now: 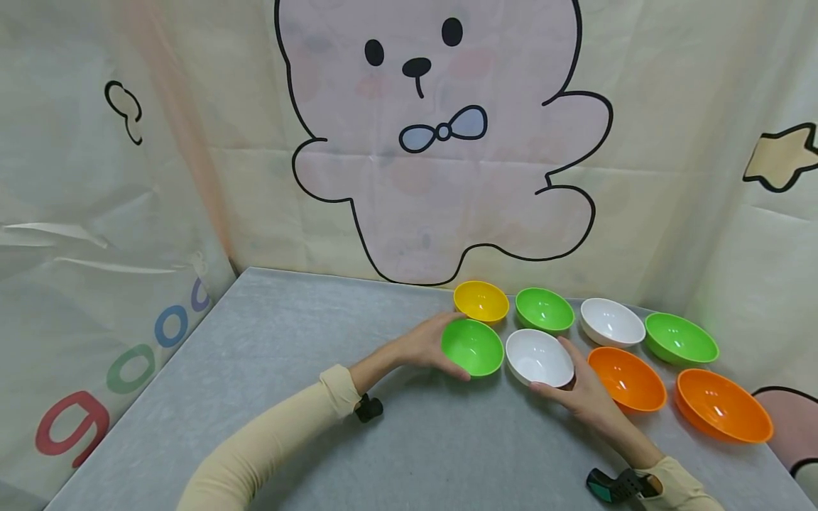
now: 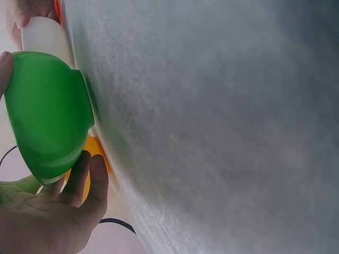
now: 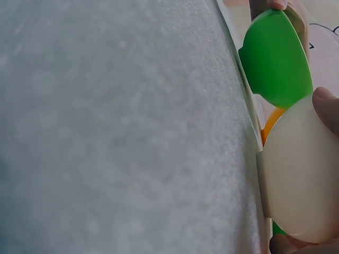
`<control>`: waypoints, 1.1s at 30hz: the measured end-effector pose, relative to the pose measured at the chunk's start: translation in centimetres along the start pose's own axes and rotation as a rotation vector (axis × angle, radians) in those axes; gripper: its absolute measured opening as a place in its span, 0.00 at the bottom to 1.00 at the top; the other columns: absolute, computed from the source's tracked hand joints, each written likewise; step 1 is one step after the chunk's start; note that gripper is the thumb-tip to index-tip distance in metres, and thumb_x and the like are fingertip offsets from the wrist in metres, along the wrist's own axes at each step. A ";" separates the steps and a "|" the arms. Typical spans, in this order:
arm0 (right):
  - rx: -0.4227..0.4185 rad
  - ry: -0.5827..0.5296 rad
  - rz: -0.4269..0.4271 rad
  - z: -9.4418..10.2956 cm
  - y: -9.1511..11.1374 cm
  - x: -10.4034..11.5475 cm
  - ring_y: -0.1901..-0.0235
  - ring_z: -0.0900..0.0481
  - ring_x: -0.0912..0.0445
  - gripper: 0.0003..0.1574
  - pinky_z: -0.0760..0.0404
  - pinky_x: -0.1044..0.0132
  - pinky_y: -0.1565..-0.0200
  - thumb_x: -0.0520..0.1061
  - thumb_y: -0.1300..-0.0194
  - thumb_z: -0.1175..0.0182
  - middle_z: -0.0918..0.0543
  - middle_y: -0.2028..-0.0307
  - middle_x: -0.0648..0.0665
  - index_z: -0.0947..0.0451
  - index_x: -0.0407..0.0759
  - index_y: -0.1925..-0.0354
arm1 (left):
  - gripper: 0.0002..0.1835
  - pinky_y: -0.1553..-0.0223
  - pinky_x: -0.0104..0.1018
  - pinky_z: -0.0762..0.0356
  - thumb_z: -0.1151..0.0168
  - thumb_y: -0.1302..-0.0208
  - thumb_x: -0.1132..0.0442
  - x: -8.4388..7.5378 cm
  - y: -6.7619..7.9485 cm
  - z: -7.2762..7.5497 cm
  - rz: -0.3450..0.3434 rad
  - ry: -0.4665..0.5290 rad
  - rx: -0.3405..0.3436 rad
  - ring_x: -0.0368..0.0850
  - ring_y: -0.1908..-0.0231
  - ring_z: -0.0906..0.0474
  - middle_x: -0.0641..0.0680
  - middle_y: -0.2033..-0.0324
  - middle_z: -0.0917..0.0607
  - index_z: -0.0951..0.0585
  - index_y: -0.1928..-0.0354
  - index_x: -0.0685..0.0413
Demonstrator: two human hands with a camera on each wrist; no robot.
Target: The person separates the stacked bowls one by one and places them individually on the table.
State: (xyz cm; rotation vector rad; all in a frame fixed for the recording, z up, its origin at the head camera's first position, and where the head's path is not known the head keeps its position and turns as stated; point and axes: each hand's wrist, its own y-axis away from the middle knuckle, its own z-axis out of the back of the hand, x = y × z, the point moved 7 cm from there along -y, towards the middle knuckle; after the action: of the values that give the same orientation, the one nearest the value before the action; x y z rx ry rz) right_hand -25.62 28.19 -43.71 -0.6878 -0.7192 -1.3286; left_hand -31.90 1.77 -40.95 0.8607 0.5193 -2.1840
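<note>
My left hand [image 1: 424, 346] holds a small green bowl [image 1: 473, 348] from its left side, thumb at the near rim and fingers round the far side. In the left wrist view, the bowl's green outer wall [image 2: 50, 111] rises from its narrow foot, close over the table. To its right, my right hand [image 1: 584, 389] grips a white bowl [image 1: 540, 357] by its right side, with the thumb at the near edge. The right wrist view has this white bowl [image 3: 299, 174] upright, the green one just beyond it. Both bowls face up, side by side.
Behind them stand a yellow bowl [image 1: 481, 301], another green bowl [image 1: 545, 310] and a second white bowl [image 1: 612, 322]. Farther right are an orange bowl [image 1: 628, 380], a larger green bowl [image 1: 682, 339] and a large orange bowl [image 1: 723, 406]. A printed curtain [image 1: 255, 213] hangs behind the grey table [image 1: 307, 305].
</note>
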 end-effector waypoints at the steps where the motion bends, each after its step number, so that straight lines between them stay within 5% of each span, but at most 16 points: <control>1: 0.001 0.000 -0.001 0.0 0.0 0.0 0.35 0.40 0.32 0.70 0.37 0.33 0.37 0.55 0.39 0.25 0.45 0.28 0.26 0.61 0.33 0.21 | 0.58 0.41 0.36 0.30 0.14 0.56 0.49 0.0 0.0 0.0 -0.002 0.002 -0.001 0.44 0.40 0.31 0.55 0.35 0.28 0.37 0.25 0.57; 20: 0.008 0.000 -0.009 -0.2 0.0 0.2 0.35 0.40 0.32 0.71 0.37 0.32 0.37 0.56 0.39 0.25 0.46 0.28 0.26 0.62 0.35 0.20 | 0.60 0.38 0.38 0.33 0.15 0.54 0.51 0.4 0.1 -0.4 0.032 0.049 0.037 0.45 0.37 0.32 0.57 0.32 0.31 0.42 0.22 0.57; 33: 0.025 -0.006 -0.022 0.0 0.1 0.5 0.34 0.41 0.32 0.73 0.38 0.32 0.37 0.55 0.40 0.24 0.47 0.27 0.25 0.64 0.34 0.20 | 0.55 0.36 0.40 0.33 0.19 0.47 0.54 0.5 1.3 0.6 -0.011 0.106 0.047 0.47 0.31 0.38 0.54 0.27 0.36 0.41 0.22 0.56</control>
State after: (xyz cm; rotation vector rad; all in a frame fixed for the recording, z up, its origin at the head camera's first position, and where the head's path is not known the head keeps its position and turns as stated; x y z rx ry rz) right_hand -25.44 27.96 -43.32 -0.6663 -0.7492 -1.3363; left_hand -31.47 0.32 -41.06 1.0056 0.5265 -2.1766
